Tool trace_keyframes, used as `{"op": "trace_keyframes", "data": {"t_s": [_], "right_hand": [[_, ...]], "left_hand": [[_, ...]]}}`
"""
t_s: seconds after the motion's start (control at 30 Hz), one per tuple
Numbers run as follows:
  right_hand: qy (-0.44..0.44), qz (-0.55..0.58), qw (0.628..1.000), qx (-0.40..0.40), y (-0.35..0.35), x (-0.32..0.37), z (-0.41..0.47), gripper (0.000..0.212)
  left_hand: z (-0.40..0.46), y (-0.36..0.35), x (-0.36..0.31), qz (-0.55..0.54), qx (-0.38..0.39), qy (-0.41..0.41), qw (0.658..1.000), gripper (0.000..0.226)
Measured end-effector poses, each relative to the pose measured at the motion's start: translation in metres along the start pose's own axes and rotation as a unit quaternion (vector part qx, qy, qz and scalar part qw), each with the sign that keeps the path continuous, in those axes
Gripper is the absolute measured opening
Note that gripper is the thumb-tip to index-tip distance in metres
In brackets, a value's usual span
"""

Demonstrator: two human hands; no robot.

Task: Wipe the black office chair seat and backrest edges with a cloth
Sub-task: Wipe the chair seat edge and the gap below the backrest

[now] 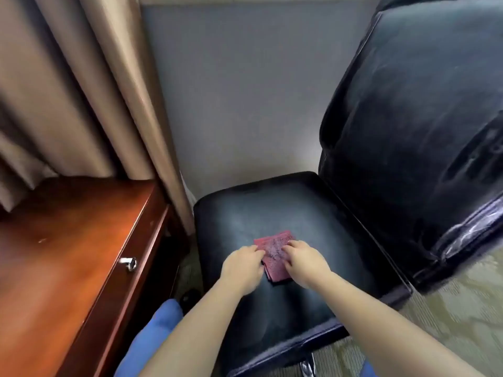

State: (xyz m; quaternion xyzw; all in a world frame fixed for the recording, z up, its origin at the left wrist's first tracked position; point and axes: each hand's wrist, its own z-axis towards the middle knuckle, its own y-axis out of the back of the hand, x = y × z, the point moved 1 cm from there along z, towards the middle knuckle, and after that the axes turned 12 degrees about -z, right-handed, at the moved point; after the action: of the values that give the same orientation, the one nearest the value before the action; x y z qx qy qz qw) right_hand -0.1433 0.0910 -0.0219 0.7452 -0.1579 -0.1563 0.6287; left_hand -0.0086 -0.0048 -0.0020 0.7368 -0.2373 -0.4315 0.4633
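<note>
Looking down, we've got the red cloth (275,257) flat mid-seat (245,213) on the black chair; left hand (242,263) and right hand (304,263) curl loosely, fingertips pinching its edges.

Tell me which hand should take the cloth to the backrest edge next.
Right, probably. The right hand is on the side of the red cloth nearer the backrest, which stands to the right of the seat. The left hand would have to cross over.

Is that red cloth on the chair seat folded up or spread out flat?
Folded: the red cloth is a small compact rectangle with stacked layers at its near edge, lying on the seat.
</note>
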Motion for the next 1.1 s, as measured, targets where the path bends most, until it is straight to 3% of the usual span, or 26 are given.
{"op": "trace_keyframes", "data": {"t_s": [0.23, 0.37, 0.47, 0.57, 0.7, 0.93, 1.1], "right_hand": [[0.007, 0.018, 1.0, -0.024, -0.042, -0.015, 0.018, 0.032], [0.002, 0.066, 0.993, -0.095, -0.058, -0.013, 0.009, 0.029], [-0.003, 0.064, 0.991, -0.114, -0.065, -0.009, 0.006, 0.03], [-0.001, 0.083, 0.993, -0.078, -0.061, -0.006, -0.002, 0.038], [0.038, 0.094, 0.995, -0.007, -0.054, -0.003, -0.023, 0.053], [0.029, 0.085, 0.996, -0.011, -0.044, 0.022, -0.063, 0.04], [0.012, 0.148, 0.989, -0.019, -0.035, 0.033, -0.078, 0.036]], "left_hand": [[0.031, -0.045, 0.018, -0.002, 0.026, -0.028, 0.999, 0.038], [0.03, -0.059, 0.02, 0.019, -0.05, -0.063, 0.997, 0.033], [0.023, -0.063, 0.018, 0.006, -0.076, -0.055, 0.996, 0.047], [0.011, -0.065, 0.017, 0.001, -0.03, -0.007, 1.0, 0.065], [-0.01, -0.068, 0.018, 0.031, -0.026, 0.0, 0.999, 0.041], [-0.046, -0.055, 0.012, 0.101, -0.014, -0.004, 0.995, 0.024], [-0.072, -0.045, 0.023, -0.025, -0.048, 0.025, 0.998, 0.011]]}}
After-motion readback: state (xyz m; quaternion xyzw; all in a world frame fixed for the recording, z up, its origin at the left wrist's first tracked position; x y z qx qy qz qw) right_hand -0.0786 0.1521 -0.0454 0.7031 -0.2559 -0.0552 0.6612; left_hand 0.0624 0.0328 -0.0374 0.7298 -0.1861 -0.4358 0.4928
